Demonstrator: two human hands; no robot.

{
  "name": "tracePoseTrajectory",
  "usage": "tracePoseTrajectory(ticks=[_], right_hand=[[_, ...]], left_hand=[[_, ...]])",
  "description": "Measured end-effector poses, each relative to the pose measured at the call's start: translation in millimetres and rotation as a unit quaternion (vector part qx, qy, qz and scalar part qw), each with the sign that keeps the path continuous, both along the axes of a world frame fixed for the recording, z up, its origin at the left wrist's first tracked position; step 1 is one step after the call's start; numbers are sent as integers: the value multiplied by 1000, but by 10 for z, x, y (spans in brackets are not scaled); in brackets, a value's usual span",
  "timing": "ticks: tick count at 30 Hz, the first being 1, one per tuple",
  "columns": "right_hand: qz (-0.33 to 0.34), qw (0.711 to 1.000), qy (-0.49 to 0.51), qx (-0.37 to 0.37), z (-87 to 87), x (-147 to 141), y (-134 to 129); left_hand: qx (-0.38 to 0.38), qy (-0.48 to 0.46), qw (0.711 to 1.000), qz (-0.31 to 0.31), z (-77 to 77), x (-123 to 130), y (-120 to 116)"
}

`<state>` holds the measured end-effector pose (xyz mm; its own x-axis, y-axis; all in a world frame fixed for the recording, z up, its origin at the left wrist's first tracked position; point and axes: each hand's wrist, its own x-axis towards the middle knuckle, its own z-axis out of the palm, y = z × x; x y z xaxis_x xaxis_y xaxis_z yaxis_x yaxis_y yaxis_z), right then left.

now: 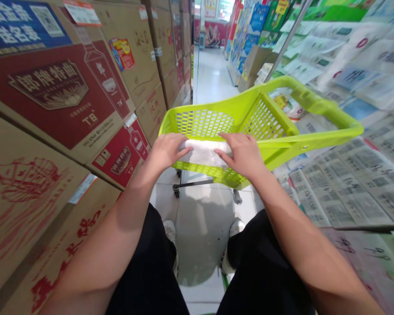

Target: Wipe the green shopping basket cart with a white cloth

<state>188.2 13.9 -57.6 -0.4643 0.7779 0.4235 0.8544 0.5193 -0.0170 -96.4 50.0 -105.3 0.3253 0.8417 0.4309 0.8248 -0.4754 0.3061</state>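
A lime-green wheeled shopping basket (272,131) stands on the aisle floor just ahead of my feet, its long handle (318,105) raised to the right. A white packet (205,152) lies over the basket's near rim. My left hand (167,151) grips the packet's left end. My right hand (243,153) presses on its right end, fingers pointing left. Both hands hold the packet above the basket's near edge. The inside of the basket shows only its perforated walls.
Stacked brown and red cardboard cartons (62,96) wall the left side. Shelves of white packaged goods (364,144) line the right. A narrow tiled aisle (213,74) runs ahead between them. My shoes (233,229) stand behind the basket's wheels.
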Motion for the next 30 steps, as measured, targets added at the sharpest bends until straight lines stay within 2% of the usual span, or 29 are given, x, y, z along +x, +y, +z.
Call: tracePoseTrajectory(ticks=[4,9,12,14,17,18,21,23,26,30], right_hand=[[-29,998,-45,-32,-35,-149,-34],[-21,998,-19,-54,-12,-41,48],[-24,999,-6,-47,-15,-8,80],[-68,997,-2,-18,-24,-59,61],[-149,988,-2,37,-50,-286,-31],[-144,989,-5,43,-68,-392,-68],[-43,999,-14,17,-158,-709,-136],[-8,1000,-14,-3,-239,-839,-116],[-34,999,-13,1,-343,-843,-6],[-68,997,-23,27,-384,-581,149]], left_hand=[[9,-14,1000,-10,51,85,-49],[-18,-18,999,25,57,-108,0],[-25,5,999,23,29,-167,66],[-20,12,1000,7,7,-131,95],[-20,38,999,-18,-29,-22,102],[-19,51,998,-27,-43,13,101],[-10,79,995,-58,-97,68,111],[-16,82,994,-71,-135,65,140],[-34,55,995,-80,-171,44,204],[-30,47,995,-82,-154,60,264]])
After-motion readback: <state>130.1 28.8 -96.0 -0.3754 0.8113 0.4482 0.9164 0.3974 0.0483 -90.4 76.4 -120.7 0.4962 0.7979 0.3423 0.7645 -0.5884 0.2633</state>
